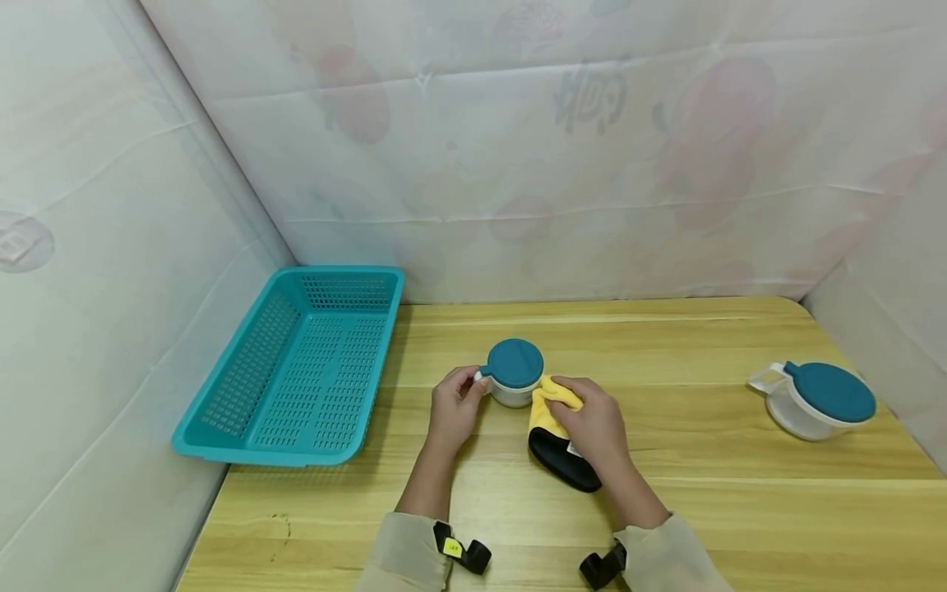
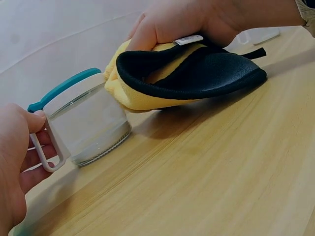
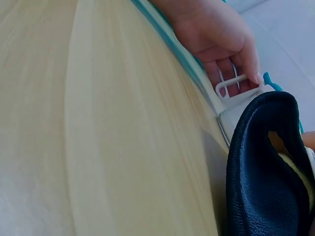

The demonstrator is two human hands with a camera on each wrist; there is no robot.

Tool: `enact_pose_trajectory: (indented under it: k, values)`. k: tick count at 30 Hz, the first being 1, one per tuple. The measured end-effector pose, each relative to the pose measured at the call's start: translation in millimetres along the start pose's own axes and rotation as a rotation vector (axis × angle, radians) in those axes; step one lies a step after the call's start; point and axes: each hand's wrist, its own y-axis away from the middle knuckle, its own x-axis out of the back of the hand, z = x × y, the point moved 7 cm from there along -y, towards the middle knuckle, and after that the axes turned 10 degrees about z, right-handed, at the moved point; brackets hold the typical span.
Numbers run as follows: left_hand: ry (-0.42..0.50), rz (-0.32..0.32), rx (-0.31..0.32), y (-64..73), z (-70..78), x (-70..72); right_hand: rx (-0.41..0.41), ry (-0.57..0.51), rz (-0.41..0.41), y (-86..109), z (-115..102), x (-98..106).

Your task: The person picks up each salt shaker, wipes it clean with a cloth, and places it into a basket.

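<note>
In the head view a small glass jar [image 1: 512, 397] with a round teal lid [image 1: 515, 362] and a white handle stands on the table. My left hand [image 1: 454, 409] pinches that handle [image 2: 55, 152] between thumb and fingers, as the left wrist view shows closely. My right hand [image 1: 598, 421] grips a folded yellow and black cloth [image 1: 545, 416] with a white tag. The cloth's yellow end is right at the jar's right side, and its black part [image 2: 211, 73] hangs toward me. The right wrist view has the black part [image 3: 246, 187] overlapping much of the jar.
A teal perforated basket [image 1: 274, 455] stands at the table's left, by the wall. Toward the right edge is a second jar [image 1: 799, 419] with a teal lid and white handle. Printed pale sheeting [image 1: 481, 164] closes off the back and sides of the wooden table [image 1: 703, 337].
</note>
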Motion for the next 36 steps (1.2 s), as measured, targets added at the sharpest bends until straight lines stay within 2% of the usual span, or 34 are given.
enact_pose_trajectory:
  k: [8, 25, 36]
  values:
    - [0.01, -0.014, 0.003, 0.4, -0.3, -0.7, 0.038, 0.025, -0.04, -8.5, 1, 1]
    - [-0.009, -0.053, 0.037, 1.2, -0.4, -1.0, 0.19, 0.01, -0.273, -40.5, 1, -7]
    - [-0.009, -0.083, 0.046, 1.0, -4.0, -2.5, 0.31, 0.02, -0.371, -59.3, -4, -13]
